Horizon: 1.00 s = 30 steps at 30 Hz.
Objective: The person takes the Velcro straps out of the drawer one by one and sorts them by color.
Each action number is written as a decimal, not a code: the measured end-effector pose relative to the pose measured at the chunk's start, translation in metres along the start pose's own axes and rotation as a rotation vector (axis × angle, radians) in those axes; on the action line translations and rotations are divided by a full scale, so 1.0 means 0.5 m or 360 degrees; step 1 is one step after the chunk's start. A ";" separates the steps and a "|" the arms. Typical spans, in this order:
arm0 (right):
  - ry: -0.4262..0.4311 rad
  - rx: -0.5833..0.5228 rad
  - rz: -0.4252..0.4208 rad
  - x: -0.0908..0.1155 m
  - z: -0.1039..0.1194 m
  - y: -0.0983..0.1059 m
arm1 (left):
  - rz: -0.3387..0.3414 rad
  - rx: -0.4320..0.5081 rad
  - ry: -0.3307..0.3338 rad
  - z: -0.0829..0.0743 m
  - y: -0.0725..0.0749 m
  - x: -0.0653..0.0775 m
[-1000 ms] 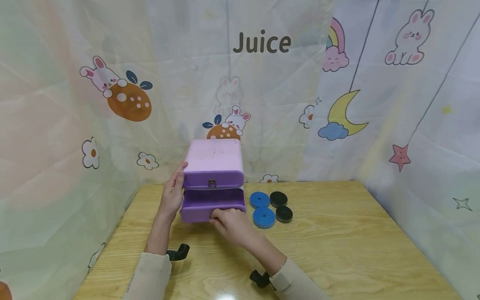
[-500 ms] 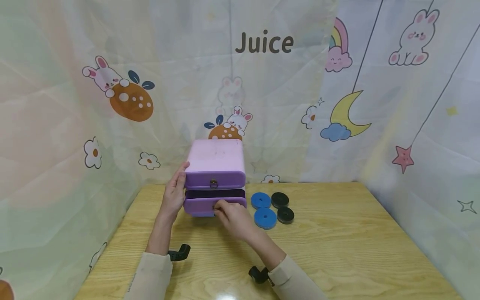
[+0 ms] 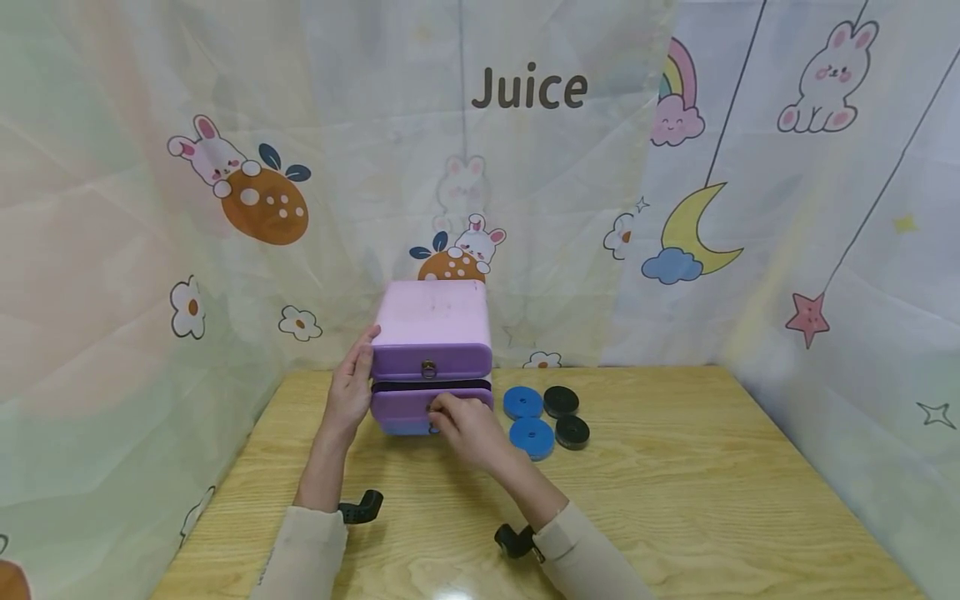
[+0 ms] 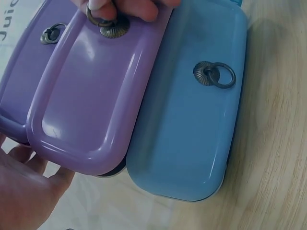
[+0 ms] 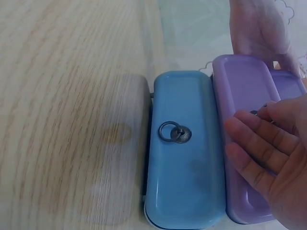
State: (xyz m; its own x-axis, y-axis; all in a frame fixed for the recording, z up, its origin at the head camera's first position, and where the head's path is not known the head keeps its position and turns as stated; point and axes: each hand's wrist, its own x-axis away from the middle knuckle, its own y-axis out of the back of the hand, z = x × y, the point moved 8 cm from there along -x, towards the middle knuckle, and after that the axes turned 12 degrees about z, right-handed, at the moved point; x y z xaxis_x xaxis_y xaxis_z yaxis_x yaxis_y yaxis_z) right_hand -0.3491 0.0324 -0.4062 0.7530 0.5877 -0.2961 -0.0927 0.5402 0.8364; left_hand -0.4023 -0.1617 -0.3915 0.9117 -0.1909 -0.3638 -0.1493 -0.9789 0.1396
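Note:
A small chest of drawers with a pink casing [image 3: 431,312] stands on the table. Its upper drawer [image 3: 393,361] is purple and closed, and its bottom drawer [image 4: 182,110] is blue and closed. Between them, the purple middle drawer [image 3: 397,408] sticks out a little, with a narrow dark gap above its front. My right hand [image 3: 468,429] pinches the middle drawer's metal ring pull [image 4: 112,28] between thumb and forefinger; the other fingers [image 5: 261,148] lie loosely before the front. Against the casing's left side, my left hand [image 3: 348,392] rests with extended fingers.
Right of the chest lie two blue discs [image 3: 532,435] and two black discs [image 3: 561,402], flat on the wooden table [image 3: 675,483]. A printed cloth [image 3: 337,208] hangs behind and along both sides. Black mounts sit at both wrists.
The middle drawer has slid inward from well open to a narrow gap, my right hand moving away from me with it. The blue bottom front now shows beneath. My left hand stays on the casing.

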 end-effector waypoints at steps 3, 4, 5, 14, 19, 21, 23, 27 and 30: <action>-0.0022 -0.0020 0.0015 -0.004 -0.005 -0.002 | -0.0021 -0.0003 0.0001 -0.002 -0.001 0.001; -0.0026 -0.0027 0.0017 -0.006 -0.006 -0.002 | -0.0025 0.0002 -0.0004 -0.002 -0.001 0.001; -0.0026 -0.0029 0.0016 -0.008 -0.007 -0.001 | -0.0030 0.0004 -0.0009 -0.003 -0.001 0.001; -0.0031 -0.0025 -0.0018 -0.021 -0.009 0.006 | -0.0041 0.0016 -0.0005 -0.001 0.000 0.002; -0.0055 -0.0042 -0.0057 -0.028 -0.017 0.008 | -0.0021 0.0037 -0.0025 -0.001 -0.001 0.001; -0.0058 -0.0051 -0.0069 -0.029 -0.020 0.008 | -0.0019 0.0040 -0.0025 -0.001 -0.001 0.000; -0.0063 -0.0062 -0.0071 -0.030 -0.022 0.008 | -0.0019 0.0041 -0.0030 -0.001 -0.001 -0.001; -0.0080 -0.0075 -0.0066 -0.032 -0.026 0.006 | -0.0017 0.0047 -0.0024 -0.001 -0.001 -0.001; -0.0090 -0.0083 -0.0067 -0.033 -0.029 0.004 | -0.0010 0.0061 -0.0020 0.000 -0.002 0.000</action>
State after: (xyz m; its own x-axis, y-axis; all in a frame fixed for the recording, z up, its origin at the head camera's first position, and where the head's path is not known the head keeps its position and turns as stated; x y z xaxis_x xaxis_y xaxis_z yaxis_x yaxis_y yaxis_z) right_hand -0.3712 0.0324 -0.4063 0.7924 0.5296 -0.3027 -0.0928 0.5951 0.7983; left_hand -0.4021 -0.1609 -0.3915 0.9077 -0.1856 -0.3763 -0.1586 -0.9821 0.1017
